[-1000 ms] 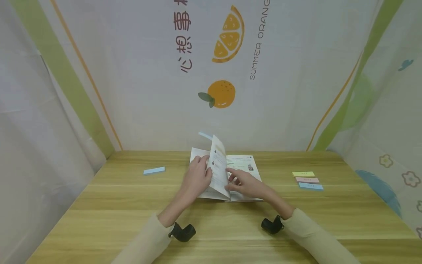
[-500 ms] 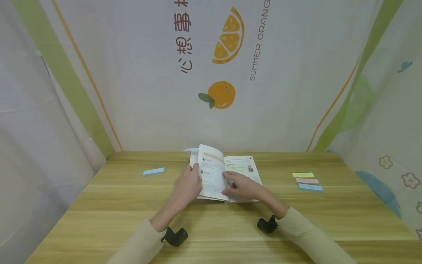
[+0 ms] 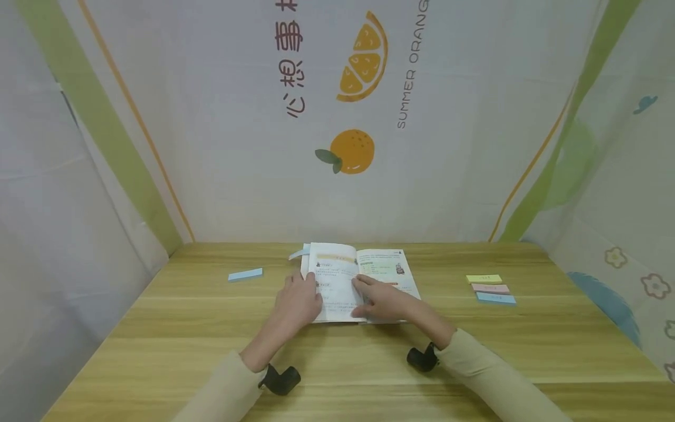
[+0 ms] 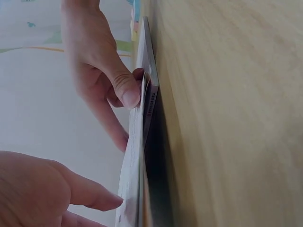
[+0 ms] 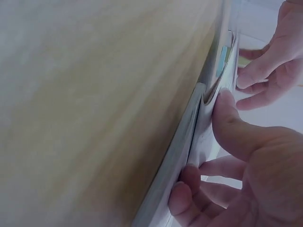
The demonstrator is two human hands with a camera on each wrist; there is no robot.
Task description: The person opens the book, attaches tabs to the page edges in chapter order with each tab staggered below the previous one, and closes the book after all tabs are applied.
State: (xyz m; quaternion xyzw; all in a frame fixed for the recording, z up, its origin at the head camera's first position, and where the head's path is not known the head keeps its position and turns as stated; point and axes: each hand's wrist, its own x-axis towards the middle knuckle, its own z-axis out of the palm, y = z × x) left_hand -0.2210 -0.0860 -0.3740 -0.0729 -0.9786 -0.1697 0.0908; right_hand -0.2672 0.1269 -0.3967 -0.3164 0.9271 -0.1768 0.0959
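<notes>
An open book (image 3: 337, 269) with printed pages lies at the back middle of the table in the head view. A pale blue sticky tab (image 3: 299, 254) juts from its upper left edge. My left hand (image 3: 297, 302) rests on the outer edge of the left page, a fingertip (image 4: 116, 202) touching the paper. My right hand (image 3: 387, 300) is at the fold; its thumb (image 5: 226, 113) presses the page beside the spine. In the right wrist view its other fingers bend loosely by the right half of the book.
A blue sticky-note pad (image 3: 245, 275) lies left of the book. Yellow (image 3: 483, 279), pink (image 3: 490, 289) and blue (image 3: 495, 299) pads sit in a row at the right. A printed cloth (image 3: 237, 176) hangs behind the wooden table (image 3: 358, 369).
The raised page has gone over to the left and now lies nearly flat. My left hand has moved left and down with it; my right hand has shifted slightly left along the fold.
</notes>
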